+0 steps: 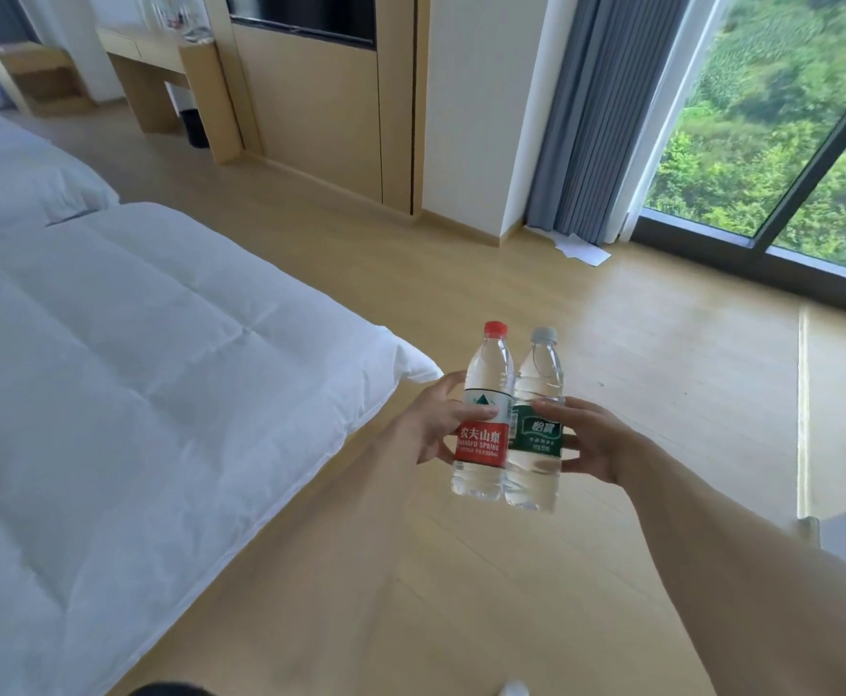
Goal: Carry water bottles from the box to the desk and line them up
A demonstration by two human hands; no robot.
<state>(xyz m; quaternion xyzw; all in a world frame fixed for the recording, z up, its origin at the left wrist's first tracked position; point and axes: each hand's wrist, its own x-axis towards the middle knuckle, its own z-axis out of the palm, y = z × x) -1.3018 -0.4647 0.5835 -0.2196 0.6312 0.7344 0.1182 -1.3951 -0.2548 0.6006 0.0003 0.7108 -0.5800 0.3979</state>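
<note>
Left hand (431, 424) grips the red-label bottle (481, 419); right hand (592, 439) grips the green-label bottle (536, 424). Best keep both upright toward the far-left desk (150, 47)

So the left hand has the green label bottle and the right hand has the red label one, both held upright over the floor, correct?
Swapped. The head view shows the left hand holding the red-label bottle and the right hand holding the green-label bottle. Both are upright, side by side, over the wooden floor.
</note>
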